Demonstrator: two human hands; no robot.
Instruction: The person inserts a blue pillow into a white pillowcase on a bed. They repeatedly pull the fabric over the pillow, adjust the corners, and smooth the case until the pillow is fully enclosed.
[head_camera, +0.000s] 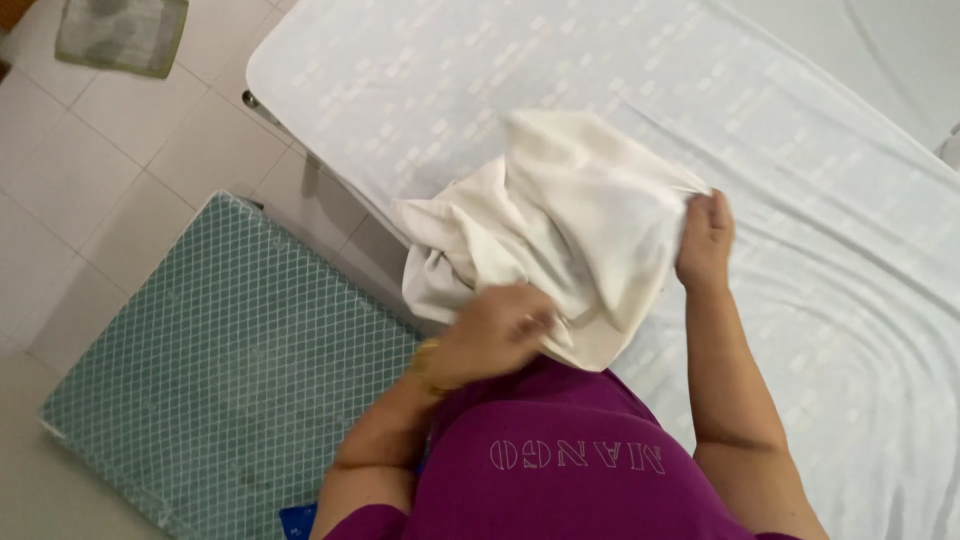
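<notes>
Cloth: cream cloth (570, 215), centre frame, looks soft, light, floppy; best gripped at edges.
Right hand (706, 240): fingers pinch its upper edge.
Left hand (492, 332): fingers clutch lower folds.
Bed (800, 200): beneath.

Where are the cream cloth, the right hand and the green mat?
cream cloth (560, 210), head view, middle of the bunched fabric
right hand (705, 240), head view, back of the hand gripping the cloth's edge
green mat (230, 370), head view, centre of its netted top
</notes>
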